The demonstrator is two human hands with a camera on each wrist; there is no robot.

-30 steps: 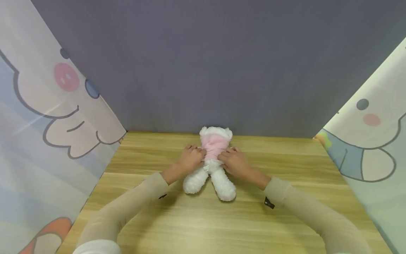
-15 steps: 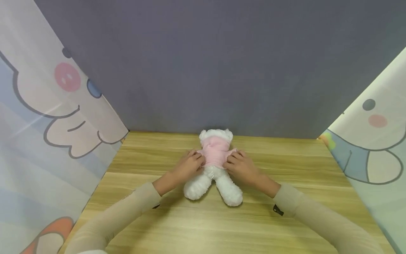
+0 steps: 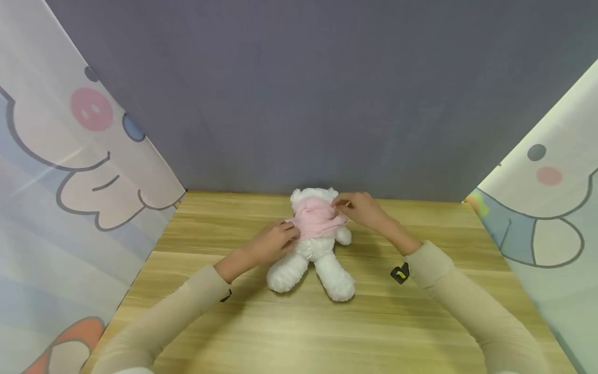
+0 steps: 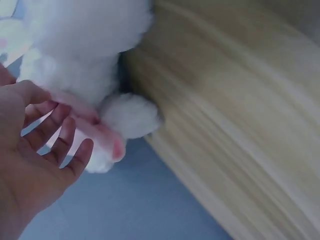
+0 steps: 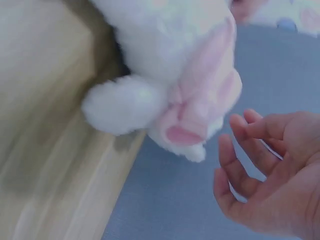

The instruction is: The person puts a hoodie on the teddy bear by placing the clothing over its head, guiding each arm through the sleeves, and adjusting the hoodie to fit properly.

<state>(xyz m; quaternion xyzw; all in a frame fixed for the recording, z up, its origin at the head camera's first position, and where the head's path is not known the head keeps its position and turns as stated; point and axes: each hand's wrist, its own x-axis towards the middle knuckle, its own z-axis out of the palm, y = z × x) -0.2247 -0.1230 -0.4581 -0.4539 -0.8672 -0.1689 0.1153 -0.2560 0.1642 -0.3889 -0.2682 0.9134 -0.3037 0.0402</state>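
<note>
One toy (image 3: 318,251) in one shirt (image 3: 314,224) lies on the table (image 3: 289,332) between left hand (image 3: 274,242) and right hand (image 3: 363,209), one paw (image 3: 343,236) showing, head view; left wrist: second paw (image 4: 132,115), left hand pinching the shirt; right wrist: right hand holding nothing, fingers (image 5: 234,160) loosely bent.

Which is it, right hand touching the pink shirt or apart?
Apart: the right wrist view shows a clear gap between right hand and pink shirt.

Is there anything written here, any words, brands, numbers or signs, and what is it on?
Nothing is legible.
Small white tag on the fluffy white plush bear: too small to read.
Small black object with a yellow mark by the beige right sleeve: too small to read.
Pale cartoon-printed cloth: pictures, no words visible.
</note>
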